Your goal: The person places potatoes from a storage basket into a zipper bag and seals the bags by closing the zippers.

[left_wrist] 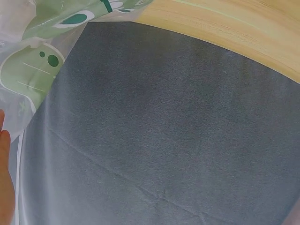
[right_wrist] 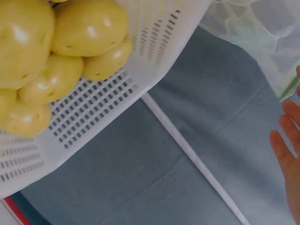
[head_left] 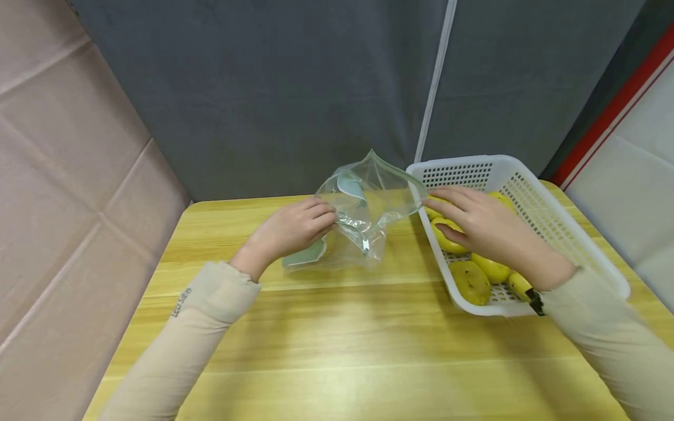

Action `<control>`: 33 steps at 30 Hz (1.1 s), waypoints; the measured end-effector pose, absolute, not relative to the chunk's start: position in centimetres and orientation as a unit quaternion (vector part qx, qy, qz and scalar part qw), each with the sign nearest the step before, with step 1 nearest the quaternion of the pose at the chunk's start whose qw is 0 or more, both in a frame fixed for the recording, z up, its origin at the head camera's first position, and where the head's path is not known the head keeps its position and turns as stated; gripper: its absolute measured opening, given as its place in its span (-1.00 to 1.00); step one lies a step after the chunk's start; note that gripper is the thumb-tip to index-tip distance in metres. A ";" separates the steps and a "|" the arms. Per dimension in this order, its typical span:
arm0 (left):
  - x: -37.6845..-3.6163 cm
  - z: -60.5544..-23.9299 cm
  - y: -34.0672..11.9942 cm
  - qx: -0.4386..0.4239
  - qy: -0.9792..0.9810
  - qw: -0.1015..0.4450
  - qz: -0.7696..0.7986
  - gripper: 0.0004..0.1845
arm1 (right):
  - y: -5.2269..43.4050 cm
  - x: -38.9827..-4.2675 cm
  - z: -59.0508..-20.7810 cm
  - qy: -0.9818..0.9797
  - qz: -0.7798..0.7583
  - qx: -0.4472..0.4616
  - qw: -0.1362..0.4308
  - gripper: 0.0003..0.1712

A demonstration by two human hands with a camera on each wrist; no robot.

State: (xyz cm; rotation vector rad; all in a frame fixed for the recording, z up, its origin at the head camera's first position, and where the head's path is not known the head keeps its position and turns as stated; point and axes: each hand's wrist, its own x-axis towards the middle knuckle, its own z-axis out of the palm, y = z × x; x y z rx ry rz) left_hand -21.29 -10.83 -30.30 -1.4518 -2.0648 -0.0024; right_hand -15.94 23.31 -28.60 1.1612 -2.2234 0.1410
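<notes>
A clear zip bag (head_left: 392, 202) with green printed patches stands with its mouth spread over the wooden table. My left hand (head_left: 295, 229) pinches the left side of its mouth; only a strip of that hand (left_wrist: 6, 176) shows in the left wrist view, beside the green-printed bag (left_wrist: 35, 70). On the other side, my right hand (head_left: 481, 225) reaches over the basket, its fingertips at the bag's right edge and its thumb apart from them. Yellow potatoes (right_wrist: 89, 28) lie in the white basket (head_left: 566, 225) under the right hand. What the bag holds is hard to make out.
The wooden table (head_left: 337, 345) ends at a grey curtain (head_left: 274, 99) at the back. A pinkish padded wall (head_left: 68, 193) borders the left. To the right stands a white panel (head_left: 626, 175) with a red band, close to the basket.
</notes>
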 end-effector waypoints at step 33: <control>-21.4 -30.4 -11.9 -0.515 -0.808 0.287 -0.017 -0.88 | 30.0 -13.1 -33.3 -0.930 0.014 0.322 0.177 -0.36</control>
